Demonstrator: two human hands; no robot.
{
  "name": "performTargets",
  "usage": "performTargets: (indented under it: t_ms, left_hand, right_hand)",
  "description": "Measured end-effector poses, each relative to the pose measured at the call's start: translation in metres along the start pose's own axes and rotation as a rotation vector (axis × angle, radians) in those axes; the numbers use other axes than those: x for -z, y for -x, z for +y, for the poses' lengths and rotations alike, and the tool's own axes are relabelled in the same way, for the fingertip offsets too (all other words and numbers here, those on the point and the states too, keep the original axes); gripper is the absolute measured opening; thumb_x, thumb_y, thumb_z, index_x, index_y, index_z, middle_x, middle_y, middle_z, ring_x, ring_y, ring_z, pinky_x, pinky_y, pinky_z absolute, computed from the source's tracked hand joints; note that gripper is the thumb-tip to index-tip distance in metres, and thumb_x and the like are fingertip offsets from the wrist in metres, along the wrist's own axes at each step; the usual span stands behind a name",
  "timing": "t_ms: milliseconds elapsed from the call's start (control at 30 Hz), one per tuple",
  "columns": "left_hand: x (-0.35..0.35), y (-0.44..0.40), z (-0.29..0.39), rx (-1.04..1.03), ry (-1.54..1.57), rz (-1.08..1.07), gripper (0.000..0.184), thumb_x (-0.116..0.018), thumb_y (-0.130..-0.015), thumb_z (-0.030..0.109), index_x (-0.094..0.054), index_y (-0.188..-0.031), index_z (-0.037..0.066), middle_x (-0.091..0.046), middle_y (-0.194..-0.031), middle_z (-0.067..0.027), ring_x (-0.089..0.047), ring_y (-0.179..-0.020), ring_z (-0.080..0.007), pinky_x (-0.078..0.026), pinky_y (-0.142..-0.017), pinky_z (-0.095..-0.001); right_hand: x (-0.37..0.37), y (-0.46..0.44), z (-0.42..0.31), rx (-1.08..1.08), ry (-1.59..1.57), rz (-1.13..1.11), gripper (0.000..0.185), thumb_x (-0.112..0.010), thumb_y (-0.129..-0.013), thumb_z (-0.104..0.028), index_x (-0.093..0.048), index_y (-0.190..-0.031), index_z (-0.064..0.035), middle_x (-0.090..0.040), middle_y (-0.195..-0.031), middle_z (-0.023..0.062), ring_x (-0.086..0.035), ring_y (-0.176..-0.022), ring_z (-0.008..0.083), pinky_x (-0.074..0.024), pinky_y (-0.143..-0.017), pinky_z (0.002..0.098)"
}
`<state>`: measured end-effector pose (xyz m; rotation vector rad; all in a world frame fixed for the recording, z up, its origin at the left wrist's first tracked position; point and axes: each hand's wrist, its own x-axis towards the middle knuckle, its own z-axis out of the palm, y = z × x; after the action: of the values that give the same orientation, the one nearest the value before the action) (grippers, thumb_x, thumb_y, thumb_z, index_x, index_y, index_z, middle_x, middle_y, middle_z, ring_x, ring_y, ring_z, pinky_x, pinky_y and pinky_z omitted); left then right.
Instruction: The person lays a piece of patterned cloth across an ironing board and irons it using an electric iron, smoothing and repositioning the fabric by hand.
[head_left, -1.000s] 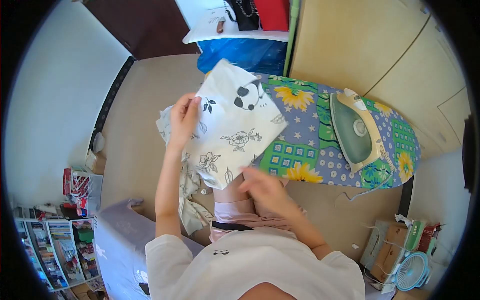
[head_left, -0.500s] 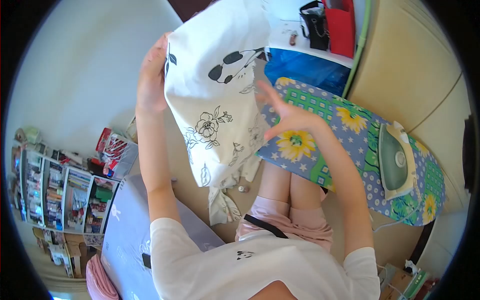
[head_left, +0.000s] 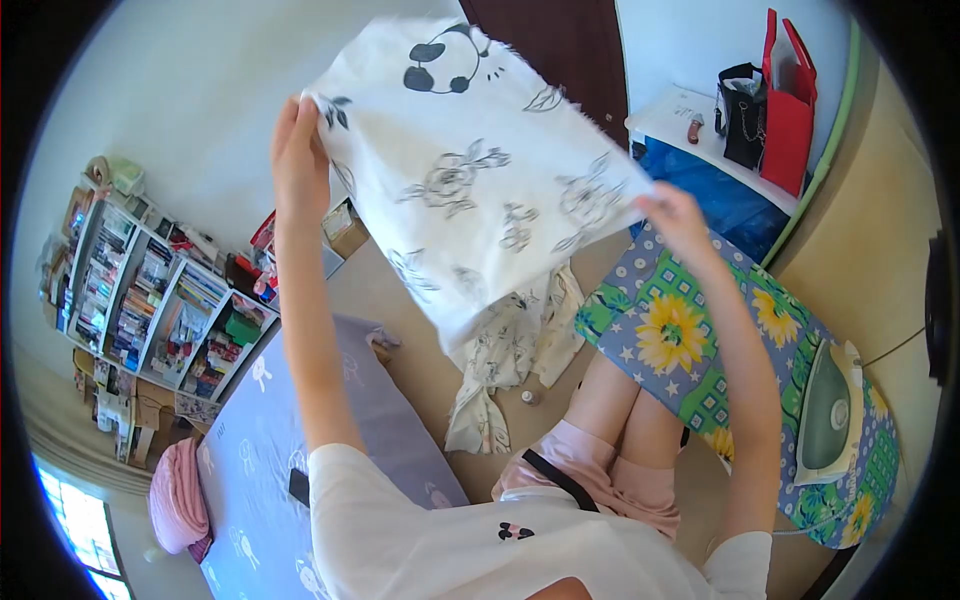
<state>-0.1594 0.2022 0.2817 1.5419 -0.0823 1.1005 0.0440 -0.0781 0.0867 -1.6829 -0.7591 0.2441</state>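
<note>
A white fabric piece [head_left: 390, 150] printed with black flowers and a panda hangs stretched between both hands. My left hand [head_left: 300, 150] pinches its upper left edge. My right hand [head_left: 680, 218] grips the right corner, with fingers slightly blurred. The fabric's right edge looks frayed, and its lower part sags toward the floor. More cloth of the same print [head_left: 510, 345] lies beneath, bunched near a small bottle-like item [head_left: 530, 397]. Close by my right forearm is the ironing board [head_left: 640, 300] with a sunflower cover.
An iron [head_left: 828, 415] rests on the ironing board at right. A bed with lilac bedding [head_left: 385, 420] and a pink bundle [head_left: 180, 495] are at lower left. Shelves full of goods [head_left: 150, 290] line the left wall. Red [head_left: 790, 110] and black [head_left: 743, 120] bags stand at back right.
My right hand was open beside the fabric and now grips its right corner, moved outward. The fabric has spread wider. The head view has shifted, showing more of the door and window.
</note>
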Motion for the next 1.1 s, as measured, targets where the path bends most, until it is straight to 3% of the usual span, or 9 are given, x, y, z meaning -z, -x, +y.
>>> performTargets:
  t_ms: [100,167,200,233,267,333,600,933,1100]
  left_hand:
    - [0.001,0.065,-0.015,-0.199,-0.414,0.001,0.013,-0.043,-0.088,0.013,-0.051,-0.084,0.003,-0.043,-0.068,0.0034,-0.036,-0.059,-0.0043,-0.03,-0.052,-0.021]
    - [-0.006,0.137,-0.038,-0.528,-0.688,-0.261,0.016,-0.05,-0.077,0.008,-0.056,-0.092,0.004,-0.06,-0.084,-0.0089,-0.057,-0.076,-0.02,-0.043,-0.063,-0.0254]
    - [-0.037,0.157,-0.019,-0.399,-0.976,-0.712,0.022,-0.056,-0.07,0.009,-0.059,-0.092,0.006,-0.059,-0.099,-0.0163,-0.059,-0.087,-0.029,-0.047,-0.068,-0.0328]
    - [-0.046,0.18,-0.05,-0.859,-0.675,-0.848,0.02,-0.059,-0.066,0.011,-0.061,-0.086,0.01,-0.057,-0.104,-0.0139,-0.059,-0.084,-0.0298,-0.048,-0.065,-0.0354]
    - [-0.051,0.213,-0.055,-0.427,-0.5,-1.115,0.017,-0.059,-0.066,0.013,-0.058,-0.083,0.009,-0.054,-0.111,-0.0105,-0.056,-0.095,-0.0274,-0.047,-0.07,-0.0338]
    - [-0.096,0.262,-0.092,-0.89,-0.598,-1.163,0.014,-0.057,-0.067,0.013,-0.055,-0.079,0.007,-0.053,-0.114,-0.0069,-0.05,-0.105,-0.0234,-0.044,-0.078,-0.0333]
    - [-0.128,0.327,-0.126,-0.52,-0.566,-1.195,0.015,-0.053,-0.069,0.007,-0.055,-0.084,0.006,-0.052,-0.116,-0.0058,-0.043,-0.114,-0.0215,-0.039,-0.088,-0.037]
    - [-0.118,0.324,-0.124,-0.488,-0.43,-1.152,0.007,-0.053,-0.072,0.01,-0.053,-0.078,0.006,-0.057,-0.107,-0.0052,-0.05,-0.107,-0.0212,-0.041,-0.086,-0.0352]
    - [-0.152,0.29,-0.108,-0.344,-0.55,-1.269,0.051,-0.062,-0.064,0.011,-0.049,-0.114,0.013,-0.041,-0.128,-0.0116,-0.036,-0.12,-0.0314,-0.031,-0.095,-0.0452]
  right_hand:
    - [0.044,-0.011,0.023,0.551,0.284,0.522,0.016,-0.06,-0.076,-0.01,-0.06,-0.088,0.0003,-0.059,-0.084,0.0114,-0.056,-0.08,0.0206,-0.0427,-0.071,0.0284]
    - [0.07,0.001,0.037,0.543,0.448,0.704,0.015,-0.061,-0.074,-0.006,-0.06,-0.088,-0.0008,-0.058,-0.088,0.0146,-0.056,-0.082,0.0273,-0.0432,-0.074,0.0303]
    - [0.08,0.004,0.059,0.607,0.513,0.723,0.014,-0.06,-0.075,-0.007,-0.061,-0.088,-0.0034,-0.058,-0.088,0.0143,-0.056,-0.085,0.0271,-0.0431,-0.077,0.0312]
    - [0.082,0.014,0.067,0.513,0.586,0.713,0.015,-0.059,-0.073,-0.005,-0.062,-0.088,-0.0052,-0.058,-0.089,0.0143,-0.055,-0.087,0.0287,-0.0425,-0.078,0.0323]
    - [0.082,0.026,0.076,0.41,0.659,0.694,0.018,-0.058,-0.071,-0.003,-0.062,-0.088,-0.0069,-0.058,-0.09,0.0144,-0.054,-0.089,0.0302,-0.0418,-0.08,0.0333]
    - [0.098,0.038,0.12,0.394,0.616,0.495,0.023,-0.054,-0.068,-0.001,-0.064,-0.086,-0.0108,-0.058,-0.095,0.0148,-0.052,-0.092,0.0327,-0.04,-0.083,0.0349]
    - [0.112,0.075,0.168,0.029,0.777,0.581,0.032,-0.045,-0.073,-0.006,-0.067,-0.09,-0.0197,-0.056,-0.105,0.0191,-0.046,-0.11,0.0313,-0.0377,-0.09,0.0339]
    - [0.153,0.076,0.132,0.126,1.528,0.35,0.019,-0.053,-0.068,-0.012,-0.068,-0.078,-0.0147,-0.054,-0.112,0.0155,-0.048,-0.108,0.0252,-0.0367,-0.091,0.0362]
    - [0.162,0.089,0.119,0.012,1.755,0.246,0.016,-0.053,-0.069,-0.014,-0.067,-0.077,-0.0135,-0.052,-0.117,0.0114,-0.047,-0.108,0.0284,-0.0382,-0.09,0.0351]
